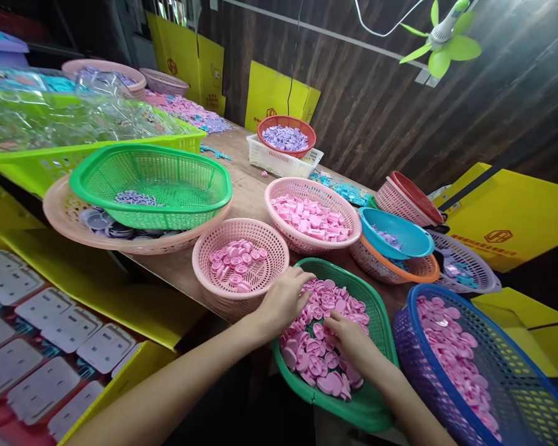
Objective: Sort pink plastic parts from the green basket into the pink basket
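Loose round pink plastic pieces [328, 356] lie heaped in a green oval basket [314, 402] directly before me. My left hand [284, 300] is over this basket's left rim, its thumb and fingers bent but apart, with no piece visible between them. My right hand [353, 344] reaches in from the right with its fingers curled down among the pieces; whatever its fingertips hold is hidden. Just left of the green basket stands a round pink basket [202, 272] with a smaller amount of similar pink pieces [238, 260].
Behind is a pink basket [274, 226] of pink blocky parts. A blue-rimmed basket [413, 322] of pink pieces stands right. To the left, a green basket [214, 179] rests on a wide peach basin [56, 210]. Yellow cartons [279, 93] line the wall.
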Demonstrator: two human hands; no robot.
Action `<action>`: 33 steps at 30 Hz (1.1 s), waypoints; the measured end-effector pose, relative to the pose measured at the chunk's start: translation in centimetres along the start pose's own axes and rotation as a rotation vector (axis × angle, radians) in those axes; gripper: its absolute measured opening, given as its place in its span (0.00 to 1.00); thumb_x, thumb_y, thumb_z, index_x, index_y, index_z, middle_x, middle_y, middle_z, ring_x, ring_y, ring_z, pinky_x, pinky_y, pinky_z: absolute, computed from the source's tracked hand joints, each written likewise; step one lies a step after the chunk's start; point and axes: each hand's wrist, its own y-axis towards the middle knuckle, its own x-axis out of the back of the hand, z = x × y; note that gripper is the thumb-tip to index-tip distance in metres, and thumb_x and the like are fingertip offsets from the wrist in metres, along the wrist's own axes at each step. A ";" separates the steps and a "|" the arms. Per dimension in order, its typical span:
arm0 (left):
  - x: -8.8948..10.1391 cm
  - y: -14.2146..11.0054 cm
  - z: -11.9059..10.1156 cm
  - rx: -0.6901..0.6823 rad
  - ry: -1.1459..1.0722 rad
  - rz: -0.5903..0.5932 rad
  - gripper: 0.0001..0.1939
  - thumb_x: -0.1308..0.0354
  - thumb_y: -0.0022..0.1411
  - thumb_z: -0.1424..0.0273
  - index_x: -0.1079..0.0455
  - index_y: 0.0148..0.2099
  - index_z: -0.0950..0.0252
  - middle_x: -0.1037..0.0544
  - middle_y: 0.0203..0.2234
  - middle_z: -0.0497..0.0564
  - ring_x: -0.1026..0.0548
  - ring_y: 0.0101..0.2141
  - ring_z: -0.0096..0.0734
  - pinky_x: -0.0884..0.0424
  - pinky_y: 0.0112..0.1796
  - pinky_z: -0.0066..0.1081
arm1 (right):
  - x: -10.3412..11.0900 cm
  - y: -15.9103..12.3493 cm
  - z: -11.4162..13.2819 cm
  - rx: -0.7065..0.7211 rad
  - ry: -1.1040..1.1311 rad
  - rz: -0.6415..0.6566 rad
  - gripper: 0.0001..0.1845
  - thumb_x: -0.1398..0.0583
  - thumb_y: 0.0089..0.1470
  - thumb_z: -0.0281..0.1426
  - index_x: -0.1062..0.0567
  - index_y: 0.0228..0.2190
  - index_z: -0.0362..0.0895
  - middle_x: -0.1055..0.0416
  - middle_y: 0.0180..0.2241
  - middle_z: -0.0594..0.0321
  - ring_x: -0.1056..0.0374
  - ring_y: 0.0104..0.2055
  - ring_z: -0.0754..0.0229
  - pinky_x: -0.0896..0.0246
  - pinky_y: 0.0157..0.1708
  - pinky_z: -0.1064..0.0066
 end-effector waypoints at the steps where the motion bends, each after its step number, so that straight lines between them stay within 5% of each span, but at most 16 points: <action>1: -0.5 0.0 -0.2 -0.006 -0.065 0.059 0.16 0.50 0.56 0.74 0.34 0.48 0.63 0.29 0.38 0.54 0.33 0.40 0.36 0.37 0.43 0.34 | 0.3 -0.2 -0.1 0.024 0.048 -0.011 0.13 0.46 0.48 0.21 0.28 0.35 0.45 0.33 0.35 0.62 0.34 0.34 0.61 0.44 0.33 0.73; 4: -2.3 0.1 -0.3 0.005 -0.172 0.174 0.17 0.48 0.53 0.75 0.32 0.46 0.64 0.26 0.36 0.55 0.31 0.39 0.38 0.38 0.43 0.34 | 1.0 -1.2 -0.5 0.059 0.211 -0.089 0.23 0.45 0.46 0.22 0.34 0.46 0.48 0.32 0.39 0.61 0.35 0.37 0.60 0.42 0.35 0.71; 9: -6.0 0.7 0.5 0.040 -0.276 0.349 0.08 0.43 0.44 0.78 0.27 0.29 0.64 0.27 0.20 0.52 0.29 0.29 0.39 0.36 0.36 0.35 | -0.4 -2.7 -0.6 -0.021 -0.006 0.055 0.08 0.44 0.44 0.23 0.29 0.29 0.45 0.30 0.29 0.64 0.33 0.31 0.59 0.43 0.30 0.72; 11: -7.3 1.0 0.8 0.027 -0.315 0.406 0.07 0.41 0.39 0.80 0.30 0.19 0.63 0.33 0.11 0.49 0.30 0.23 0.38 0.36 0.33 0.35 | -1.4 -2.9 -0.1 -0.068 -0.103 0.087 0.10 0.44 0.43 0.23 0.29 0.31 0.44 0.30 0.33 0.59 0.32 0.32 0.57 0.43 0.30 0.71; 14: -8.7 1.1 0.8 0.002 -0.332 0.472 0.18 0.40 0.31 0.85 0.43 0.07 0.62 0.45 0.04 0.45 0.34 0.18 0.35 0.36 0.29 0.36 | -2.6 -2.7 0.5 -0.107 -0.136 0.067 0.17 0.47 0.45 0.21 0.30 0.39 0.42 0.31 0.39 0.52 0.32 0.37 0.53 0.41 0.33 0.69; 18: -9.3 0.8 0.3 -0.018 -0.338 0.535 0.24 0.44 0.25 0.91 0.52 0.04 0.62 0.54 0.03 0.41 0.38 0.15 0.32 0.37 0.29 0.37 | -3.4 -2.2 0.5 -0.101 -0.108 0.066 0.25 0.50 0.44 0.18 0.33 0.45 0.41 0.33 0.43 0.50 0.33 0.42 0.55 0.42 0.39 0.69; 23: -8.2 1.3 0.5 -0.001 -0.351 0.570 0.22 0.46 0.27 0.92 0.50 0.04 0.62 0.55 0.03 0.40 0.40 0.15 0.29 0.36 0.31 0.38 | -2.5 -2.9 -0.4 -0.103 -0.041 0.053 0.22 0.45 0.40 0.21 0.29 0.41 0.41 0.31 0.37 0.55 0.32 0.37 0.56 0.40 0.35 0.70; 27: -6.2 2.4 0.7 0.048 -0.403 0.587 0.09 0.41 0.36 0.82 0.32 0.15 0.64 0.38 0.07 0.44 0.35 0.16 0.30 0.35 0.29 0.35 | -0.1 -4.3 -1.0 -0.125 0.305 -0.121 0.09 0.45 0.49 0.29 0.25 0.32 0.44 0.32 0.28 0.62 0.34 0.28 0.61 0.40 0.27 0.72; 29: -5.2 2.4 0.2 0.186 -0.606 0.612 0.02 0.41 0.44 0.74 0.27 0.25 0.66 0.31 0.13 0.47 0.31 0.18 0.30 0.33 0.28 0.34 | 0.7 -4.9 -0.7 -0.160 0.565 -0.276 0.09 0.45 0.51 0.33 0.26 0.31 0.44 0.32 0.29 0.62 0.34 0.29 0.60 0.38 0.28 0.71; 33: -4.3 0.9 -2.0 0.528 -1.204 0.542 0.15 0.40 0.47 0.66 0.28 0.36 0.71 0.26 0.23 0.51 0.26 0.24 0.30 0.31 0.34 0.34 | 0.1 -5.2 1.1 -0.263 0.943 -0.686 0.12 0.43 0.51 0.36 0.29 0.37 0.44 0.30 0.38 0.60 0.33 0.40 0.56 0.37 0.40 0.67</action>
